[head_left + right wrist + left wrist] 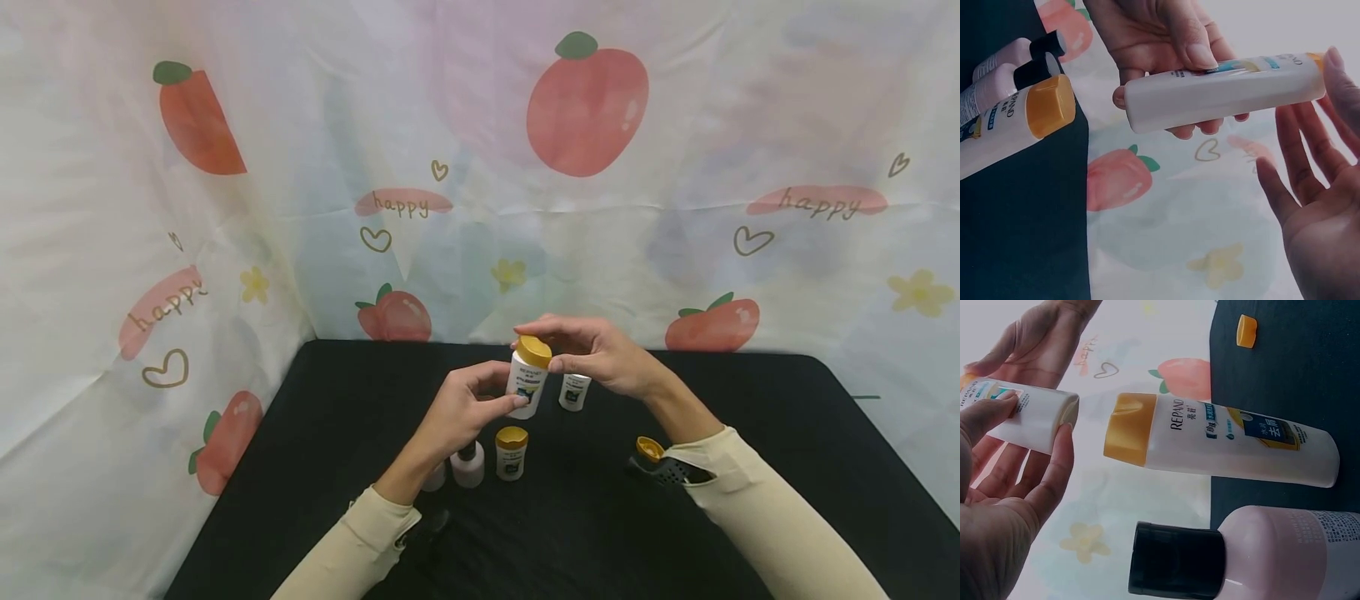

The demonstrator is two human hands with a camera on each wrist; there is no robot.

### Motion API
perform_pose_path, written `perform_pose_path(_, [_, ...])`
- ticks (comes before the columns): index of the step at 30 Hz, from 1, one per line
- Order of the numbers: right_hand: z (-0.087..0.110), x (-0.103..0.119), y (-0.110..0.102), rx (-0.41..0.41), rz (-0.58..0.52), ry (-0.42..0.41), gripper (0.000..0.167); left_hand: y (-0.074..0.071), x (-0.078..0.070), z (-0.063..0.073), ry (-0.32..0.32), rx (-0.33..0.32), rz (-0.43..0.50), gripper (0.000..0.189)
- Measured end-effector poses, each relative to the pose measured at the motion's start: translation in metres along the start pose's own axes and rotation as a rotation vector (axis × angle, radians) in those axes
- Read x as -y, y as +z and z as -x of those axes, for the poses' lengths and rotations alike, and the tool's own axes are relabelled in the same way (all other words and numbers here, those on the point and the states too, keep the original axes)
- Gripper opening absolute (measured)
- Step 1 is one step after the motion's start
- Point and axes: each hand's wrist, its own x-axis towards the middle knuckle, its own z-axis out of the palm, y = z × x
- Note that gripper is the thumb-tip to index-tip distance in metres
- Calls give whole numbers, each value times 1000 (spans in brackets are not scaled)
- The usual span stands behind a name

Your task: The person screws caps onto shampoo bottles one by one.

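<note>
My left hand (pixel 465 404) holds a white shampoo bottle (pixel 527 387) up off the table, thumb on its label and fingers behind. At its top sits a yellow cap (pixel 534 352), which my right hand (pixel 607 358) pinches between thumb and fingers. In the right wrist view the held bottle (pixel 1222 94) spans both hands, with the right thumb against the cap end. Below it stands a like shampoo bottle (pixel 511 458), capped in yellow; the left wrist view shows this bottle (pixel 1241 440) close up. Another white bottle (pixel 573 393) stands behind, its top hidden by my right hand.
A loose yellow cap (pixel 650 448) lies on the black table (pixel 585 525) by my right wrist. Two pink bottles with black caps, one a pink bottle (pixel 468 468) in plain sight, stand near my left wrist. A printed curtain (pixel 480 250) hangs behind the table.
</note>
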Motion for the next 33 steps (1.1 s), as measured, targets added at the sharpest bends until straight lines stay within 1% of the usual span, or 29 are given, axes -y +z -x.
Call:
perform_pose_path(3, [1, 1, 1, -7, -17, 9, 48, 1, 0, 1, -1, -7, -4, 31])
perform_pose_path(6, [0, 2, 2, -21, -10, 3, 47, 1, -1, 1, 3, -15, -2, 29])
perform_pose_path(11, [0, 4, 4, -61, 29, 10, 45, 3, -2, 1, 18, -25, 5, 26])
perform_pose_path(17, [0, 5, 5, -96, 75, 15, 45, 3, 0, 1, 41, -47, -1, 26])
perform_pose_path(27, [0, 8, 10, -185, 124, 46, 44, 3, 2, 1, 58, -77, -1, 28])
perform_pose_path(33, [-1, 8, 13, -219, 148, 62, 43, 4, 3, 1, 76, -95, -18, 28])
